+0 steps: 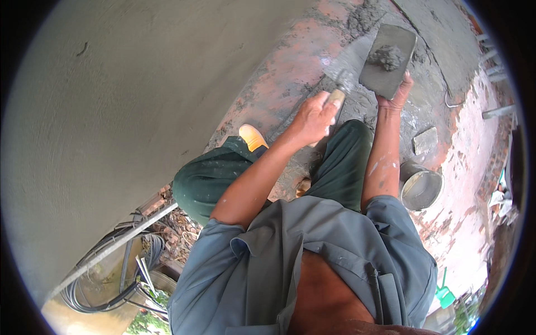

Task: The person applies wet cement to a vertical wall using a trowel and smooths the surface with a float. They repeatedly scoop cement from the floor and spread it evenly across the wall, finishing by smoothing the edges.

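Observation:
My left hand (316,119) is closed around the wooden handle of a trowel (336,97), whose metal blade is smeared by motion. To the right of it, my right hand (397,94) grips a rectangular plastering float (381,80) from beneath and behind. A lump of wet mortar (387,57) sits on the float's grey face. The trowel's blurred blade is close to the float's left edge; I cannot tell whether they touch. More wet mortar (365,18) lies on the reddish ground beyond the float.
A smooth grey plastered wall (128,95) fills the left side. On the right stand a mortar-stained bucket (406,196) and a small flat block (425,140). Black cables (84,296) coil by a long bar (114,252) at lower left. A thin cord (434,57) runs along the far right.

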`<move>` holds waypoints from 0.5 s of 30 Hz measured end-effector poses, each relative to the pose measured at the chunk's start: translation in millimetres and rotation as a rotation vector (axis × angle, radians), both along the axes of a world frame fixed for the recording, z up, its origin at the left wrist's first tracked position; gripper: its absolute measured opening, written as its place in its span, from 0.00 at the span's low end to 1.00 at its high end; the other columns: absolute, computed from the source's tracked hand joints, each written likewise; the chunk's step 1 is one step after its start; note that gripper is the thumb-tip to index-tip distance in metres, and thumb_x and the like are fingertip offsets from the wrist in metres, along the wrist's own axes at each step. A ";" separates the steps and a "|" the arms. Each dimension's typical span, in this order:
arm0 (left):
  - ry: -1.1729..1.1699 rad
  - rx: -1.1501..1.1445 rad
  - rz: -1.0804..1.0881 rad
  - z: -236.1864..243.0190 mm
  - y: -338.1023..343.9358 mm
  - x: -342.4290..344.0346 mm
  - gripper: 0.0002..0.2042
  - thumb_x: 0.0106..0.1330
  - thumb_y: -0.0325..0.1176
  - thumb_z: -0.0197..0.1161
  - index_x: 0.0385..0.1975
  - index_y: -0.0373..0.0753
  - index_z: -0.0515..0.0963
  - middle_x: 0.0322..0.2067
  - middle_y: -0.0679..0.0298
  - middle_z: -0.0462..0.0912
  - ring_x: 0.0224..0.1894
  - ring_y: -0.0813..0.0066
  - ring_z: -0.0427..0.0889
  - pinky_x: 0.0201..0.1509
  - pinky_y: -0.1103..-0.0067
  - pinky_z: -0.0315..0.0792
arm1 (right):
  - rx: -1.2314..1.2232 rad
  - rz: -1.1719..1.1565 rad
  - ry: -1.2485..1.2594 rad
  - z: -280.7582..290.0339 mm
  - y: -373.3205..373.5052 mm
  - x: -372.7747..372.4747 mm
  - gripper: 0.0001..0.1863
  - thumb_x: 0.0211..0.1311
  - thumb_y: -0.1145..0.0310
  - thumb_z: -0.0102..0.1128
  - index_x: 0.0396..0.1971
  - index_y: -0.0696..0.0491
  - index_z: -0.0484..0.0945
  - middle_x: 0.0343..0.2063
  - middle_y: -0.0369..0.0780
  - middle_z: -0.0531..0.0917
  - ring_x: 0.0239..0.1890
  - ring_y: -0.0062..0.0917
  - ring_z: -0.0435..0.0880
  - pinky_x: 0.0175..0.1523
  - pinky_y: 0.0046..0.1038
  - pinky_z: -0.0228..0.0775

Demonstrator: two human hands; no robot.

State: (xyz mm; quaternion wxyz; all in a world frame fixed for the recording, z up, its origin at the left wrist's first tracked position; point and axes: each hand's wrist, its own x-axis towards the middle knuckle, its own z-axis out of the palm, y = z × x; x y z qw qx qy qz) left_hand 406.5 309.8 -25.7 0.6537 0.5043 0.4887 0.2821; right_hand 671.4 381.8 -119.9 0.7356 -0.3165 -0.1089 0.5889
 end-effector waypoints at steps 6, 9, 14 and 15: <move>-0.151 -0.106 0.015 24.0 7.7 9.8 0.16 0.77 0.44 0.53 0.44 0.34 0.75 0.24 0.64 0.78 0.20 0.80 0.75 0.22 0.78 0.70 | -0.051 -0.025 -0.416 -3.0 0.3 -36.6 0.33 0.64 0.62 0.57 0.68 0.57 0.68 0.56 0.41 0.80 0.56 0.31 0.80 0.62 0.34 0.72; -0.188 -0.036 0.001 39.2 13.5 9.7 0.16 0.76 0.43 0.55 0.45 0.33 0.75 0.25 0.65 0.79 0.20 0.81 0.76 0.22 0.79 0.71 | -0.012 0.029 -0.303 -6.0 -2.2 -41.6 0.33 0.65 0.57 0.59 0.68 0.56 0.68 0.56 0.41 0.80 0.55 0.30 0.81 0.61 0.35 0.74; 0.204 0.581 0.060 51.4 7.7 24.9 0.16 0.67 0.38 0.64 0.44 0.33 0.70 0.27 0.47 0.81 0.29 0.48 0.84 0.33 0.63 0.76 | -0.001 -0.062 0.128 -16.9 -3.7 -38.7 0.33 0.64 0.46 0.59 0.63 0.52 0.73 0.57 0.45 0.80 0.57 0.39 0.80 0.63 0.44 0.74; 0.207 0.485 0.028 52.0 6.0 28.8 0.18 0.63 0.36 0.65 0.46 0.33 0.67 0.29 0.39 0.80 0.37 0.33 0.81 0.39 0.54 0.74 | 0.063 -0.061 0.181 -20.2 -3.8 -39.0 0.34 0.64 0.45 0.58 0.63 0.51 0.73 0.57 0.45 0.80 0.58 0.40 0.80 0.63 0.45 0.74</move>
